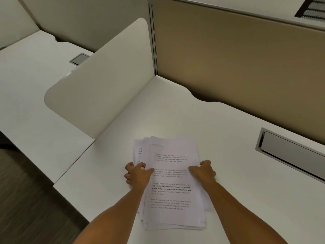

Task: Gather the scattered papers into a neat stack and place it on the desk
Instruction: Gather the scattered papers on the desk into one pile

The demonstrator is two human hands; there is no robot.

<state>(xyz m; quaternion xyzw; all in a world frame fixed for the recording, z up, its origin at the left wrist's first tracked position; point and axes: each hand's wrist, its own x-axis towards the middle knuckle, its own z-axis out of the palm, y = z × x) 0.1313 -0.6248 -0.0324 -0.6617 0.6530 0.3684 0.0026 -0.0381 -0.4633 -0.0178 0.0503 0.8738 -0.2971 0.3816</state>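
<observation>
Far left: neighbouring work surface with a metal cable hatch (79, 59), cut off from this side by a pale divider panel (103, 81).

Left hand (136, 174): fingers curled round the left long edge of the papers (171, 184), thumb on top of the sheets. Gripping, though how many sheets it holds underneath cannot be made out.

Centre: the papers lie flat on the white table (228, 173), already one pile but not square; several sheets fan out at the far left corner and along the near edge. Long axis runs away from the person, slightly tilted.

Right hand (202, 170): curled over the right long edge, opposite the left, thumb on the top sheet. Also gripping.

Key relation: pile sits directly between the hands, both equally near, one on each long side. Squaring likely calls for pressing inward, then tapping the short edge.

Far right: second recessed cable hatch (288, 154), well apart from the pile.
</observation>
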